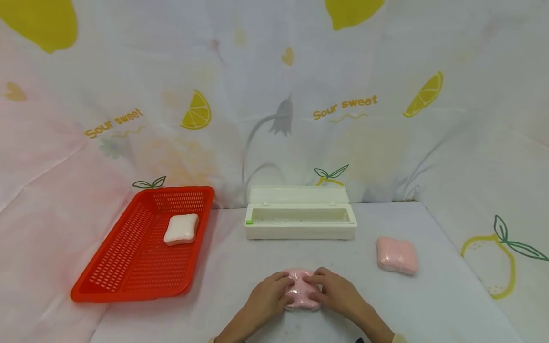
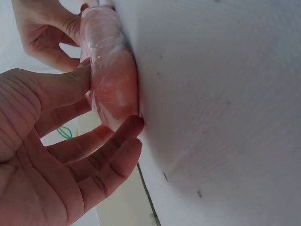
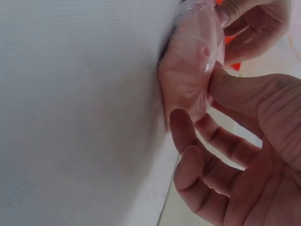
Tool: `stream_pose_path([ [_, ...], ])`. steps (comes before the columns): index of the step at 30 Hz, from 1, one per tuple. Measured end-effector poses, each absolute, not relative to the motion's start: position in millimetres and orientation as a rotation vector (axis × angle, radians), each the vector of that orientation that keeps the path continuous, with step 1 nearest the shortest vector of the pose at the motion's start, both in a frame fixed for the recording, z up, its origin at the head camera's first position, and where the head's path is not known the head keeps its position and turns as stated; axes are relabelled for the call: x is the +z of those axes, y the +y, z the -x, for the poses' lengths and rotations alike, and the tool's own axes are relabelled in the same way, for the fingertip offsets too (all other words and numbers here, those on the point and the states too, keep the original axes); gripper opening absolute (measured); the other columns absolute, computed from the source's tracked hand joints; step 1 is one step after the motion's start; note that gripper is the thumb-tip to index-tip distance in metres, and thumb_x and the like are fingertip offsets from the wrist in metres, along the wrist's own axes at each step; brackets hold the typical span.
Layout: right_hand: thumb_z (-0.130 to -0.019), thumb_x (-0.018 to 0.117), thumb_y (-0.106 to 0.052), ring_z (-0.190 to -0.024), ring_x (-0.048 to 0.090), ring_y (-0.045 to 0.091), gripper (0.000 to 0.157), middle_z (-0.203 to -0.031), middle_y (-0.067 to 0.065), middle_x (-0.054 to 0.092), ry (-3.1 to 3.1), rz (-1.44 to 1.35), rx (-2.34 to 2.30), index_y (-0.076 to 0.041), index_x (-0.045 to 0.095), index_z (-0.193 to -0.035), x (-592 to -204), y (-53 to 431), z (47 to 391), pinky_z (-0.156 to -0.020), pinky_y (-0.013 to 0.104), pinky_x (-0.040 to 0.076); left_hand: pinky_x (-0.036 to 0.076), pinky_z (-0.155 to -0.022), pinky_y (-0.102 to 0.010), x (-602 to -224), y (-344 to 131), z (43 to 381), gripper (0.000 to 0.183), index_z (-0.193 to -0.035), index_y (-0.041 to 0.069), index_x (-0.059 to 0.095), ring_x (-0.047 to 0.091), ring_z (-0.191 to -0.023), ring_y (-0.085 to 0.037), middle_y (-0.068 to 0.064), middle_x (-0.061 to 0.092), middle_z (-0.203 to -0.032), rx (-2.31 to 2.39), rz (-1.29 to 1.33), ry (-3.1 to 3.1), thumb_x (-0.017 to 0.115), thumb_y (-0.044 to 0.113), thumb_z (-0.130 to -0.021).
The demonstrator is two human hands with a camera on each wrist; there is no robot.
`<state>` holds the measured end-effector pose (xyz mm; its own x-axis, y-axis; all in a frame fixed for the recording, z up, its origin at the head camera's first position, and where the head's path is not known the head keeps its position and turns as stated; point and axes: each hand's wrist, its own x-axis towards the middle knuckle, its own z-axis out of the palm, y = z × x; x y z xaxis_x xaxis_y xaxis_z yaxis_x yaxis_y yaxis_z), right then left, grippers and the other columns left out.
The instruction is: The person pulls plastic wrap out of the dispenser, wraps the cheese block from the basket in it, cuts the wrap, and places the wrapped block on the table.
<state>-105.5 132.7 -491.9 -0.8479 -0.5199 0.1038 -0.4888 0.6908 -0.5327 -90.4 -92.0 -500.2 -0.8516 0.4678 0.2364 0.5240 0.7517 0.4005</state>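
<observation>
A pink toast-shaped block [image 1: 301, 288], covered in clear, shiny film, lies on the table between both hands. My left hand [image 1: 269, 296] grips its left side, thumb on the near part and fingers along the edge. From the other side my right hand [image 1: 339, 291] holds it the same way. In the left wrist view, the film on the pink block [image 2: 110, 70] looks wrinkled, and fingertips reach its lower edge at the tabletop. The right wrist view shows the thumb pressing the film on the block [image 3: 188, 70], with the fingers curled beside it.
A long white box [image 1: 300, 232] with its lid raised and a green piece at its left end stands behind the hands. At left, a red plastic basket [image 1: 141, 298] holds a white toast-shaped block [image 1: 182, 228]. Another film-covered pink block [image 1: 397, 256] lies at right.
</observation>
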Motion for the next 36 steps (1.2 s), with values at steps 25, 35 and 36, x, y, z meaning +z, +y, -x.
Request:
stream_pose_path([
  [25, -0.059, 0.092, -0.044, -0.111, 0.052, 0.023, 0.094, -0.126, 0.003, 0.062, 2.938, 0.973, -0.712, -0.014, 0.053, -0.139, -485.2, 117.1, 110.3, -0.082, 0.046, 0.050, 0.050, -0.064, -0.024, -489.5, -113.8, 90.7, 0.026, -0.108, 0.010, 0.067, 0.060, -0.077, -0.005, 0.000, 0.062, -0.108, -0.820, 0.684, -2.793, 0.077, 0.017, -0.086],
  [35, -0.061, 0.090, -0.039, -0.098, 0.052, 0.015, 0.085, -0.115, -0.007, 0.066, 2.963, 0.788, -0.704, -0.019, 0.057, -0.137, -475.6, 157.6, 112.1, -0.074, 0.037, 0.048, 0.046, -0.061, -0.025, -490.9, -114.2, 93.2, 0.025, -0.107, 0.010, 0.068, 0.053, -0.072, -0.003, 0.001, 0.062, -0.107, -0.797, 0.650, -2.839, 0.077, 0.020, -0.085],
  [36, -0.061, 0.090, -0.039, -0.098, 0.053, 0.015, 0.085, -0.116, -0.007, 0.066, 2.974, 0.767, -0.696, -0.019, 0.057, -0.137, -472.3, 168.1, 110.3, -0.074, 0.037, 0.049, 0.046, -0.061, -0.025, -490.6, -114.1, 93.4, 0.025, -0.106, 0.010, 0.068, 0.053, -0.073, -0.004, 0.001, 0.063, -0.107, -0.794, 0.647, -2.842, 0.077, 0.020, -0.085],
])
